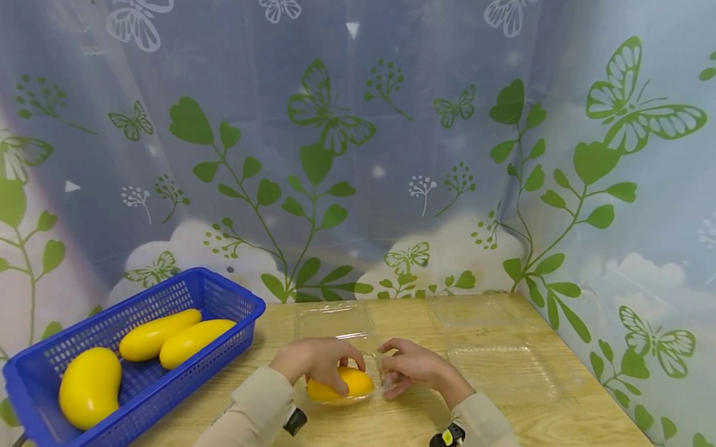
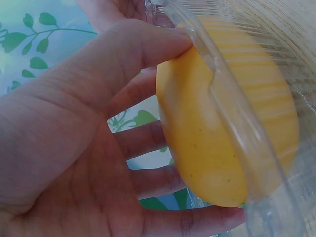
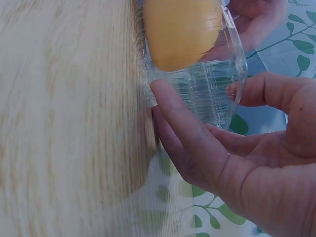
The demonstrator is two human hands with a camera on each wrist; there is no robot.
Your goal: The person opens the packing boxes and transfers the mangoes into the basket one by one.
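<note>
A yellow mango point(image 1: 357, 382) lies in a clear plastic clamshell box point(image 3: 197, 94) on the table. My left hand point(image 1: 318, 360) grips the mango from above, thumb on the near side and fingers spread along the far side, as the left wrist view shows. Part of the fruit shows through the ribbed plastic wall. At the box's right end, my right hand point(image 1: 418, 367) holds the wall between thumb point(image 3: 261, 91) and fingers. The box's open lid point(image 1: 332, 318) lies back, away from me.
A blue perforated basket point(image 1: 220, 359) stands at left with a curved mango point(image 1: 89, 388) and two longer ones, a rear mango point(image 1: 159, 333) and a front mango point(image 1: 198, 342). Another clear box point(image 1: 502, 370) lies open at right. A patterned curtain point(image 1: 346, 217) hangs behind the wooden table point(image 1: 403, 441).
</note>
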